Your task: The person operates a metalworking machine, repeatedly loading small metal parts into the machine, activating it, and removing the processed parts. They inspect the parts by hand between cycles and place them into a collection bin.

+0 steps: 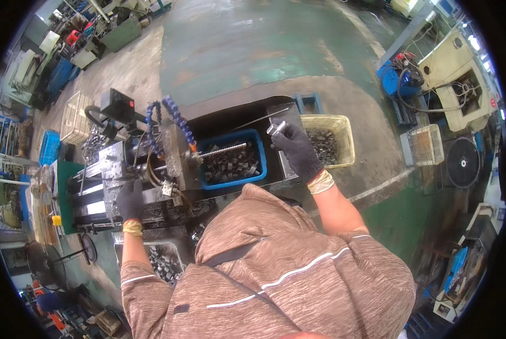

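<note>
My right hand, in a dark glove with a pale cuff, holds a small shiny metal part between thumb and fingers. It is raised over the right end of the machine bed. My left hand, gloved too, is at the metal carriage of a horizontal machine; its fingers are blurred, and I cannot tell whether they grip anything. A toothed metal rod, apparently a broach, sticks out from the upright metal block. Beneath it a blue plastic crate contains many dark metal pieces.
Blue segmented coolant hoses arch over the block. A cream plastic crate of metal pieces stands at right, and another bin of pieces is by my left forearm. A long thin rod lies along the dark tray. Machines line both sides.
</note>
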